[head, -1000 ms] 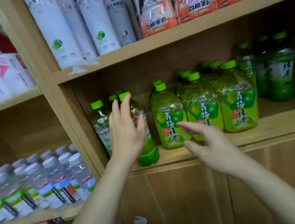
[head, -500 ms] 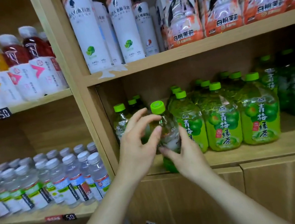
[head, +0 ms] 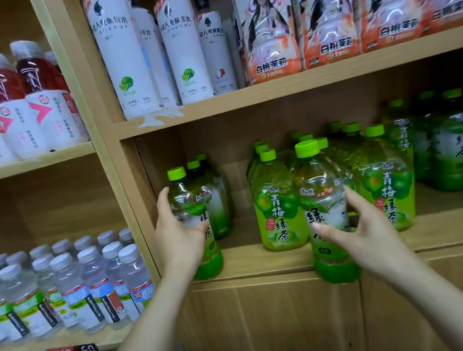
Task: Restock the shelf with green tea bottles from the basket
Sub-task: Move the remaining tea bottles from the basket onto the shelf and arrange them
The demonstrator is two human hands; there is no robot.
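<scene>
My right hand (head: 362,232) grips a green tea bottle (head: 322,202) with a green cap. It holds the bottle upright in front of the shelf board (head: 264,261), with the bottle's base hanging below the board's front edge. My left hand (head: 178,237) wraps around another green tea bottle (head: 188,201) that stands at the front left of the same shelf, by the wooden side wall. More bottles of that kind (head: 216,206) stand in a row behind it. No basket shows in this view.
Yellow-green plum tea bottles (head: 280,216) fill the shelf's middle, and darker green bottles (head: 452,154) stand at the right. A bare gap (head: 243,232) lies between the left row and the plum tea. White bottles (head: 122,57) sit on the shelf above, and water bottles (head: 92,283) at the lower left.
The bottle passed from my left hand to my right, which carried it to the right. My left hand moved onto the front-left bottle on the shelf. The view came closer.
</scene>
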